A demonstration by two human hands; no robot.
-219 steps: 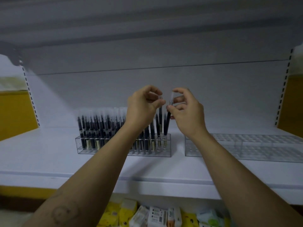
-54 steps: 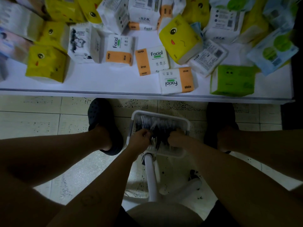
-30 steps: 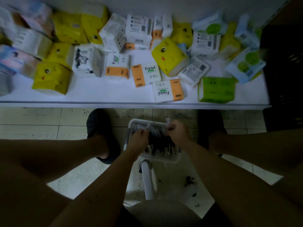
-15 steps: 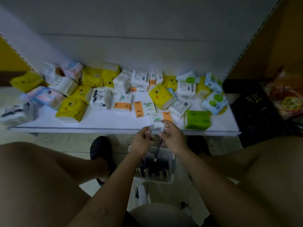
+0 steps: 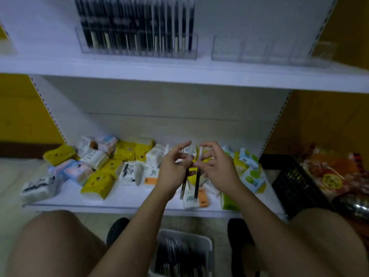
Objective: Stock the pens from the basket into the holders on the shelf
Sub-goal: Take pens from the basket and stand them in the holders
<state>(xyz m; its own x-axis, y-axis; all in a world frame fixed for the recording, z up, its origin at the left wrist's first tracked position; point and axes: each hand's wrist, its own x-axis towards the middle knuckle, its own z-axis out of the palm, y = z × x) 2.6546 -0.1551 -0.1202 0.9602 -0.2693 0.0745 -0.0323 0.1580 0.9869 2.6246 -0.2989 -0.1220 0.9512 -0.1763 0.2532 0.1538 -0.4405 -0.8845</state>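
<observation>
Seated person mid-way between basket and upper shelf. The right hand (image 5: 219,172) pinches a dark pen (image 5: 197,184) near its clear cap, fingers (image 5: 207,145) curled narrow round it, barrel hanging down. The left hand (image 5: 173,170), forefinger out and the other fingers bent, seems to hold a second pen (image 5: 182,187) just beside the first, though the blur makes that grip less certain. Both pens are held in front of the lower shelf (image 5: 119,198) with its tissue packs (image 5: 97,182), well below the holders.

Done: the left holder (image 5: 139,53) on the upper shelf (image 5: 179,74) stands packed with upright pens (image 5: 139,23).

Left: the right holder (image 5: 259,50) looks empty, and the basket (image 5: 209,244) on the floor between the feet holds many pens (image 5: 179,256); by this reckoning roughly half the stocking remains
</observation>
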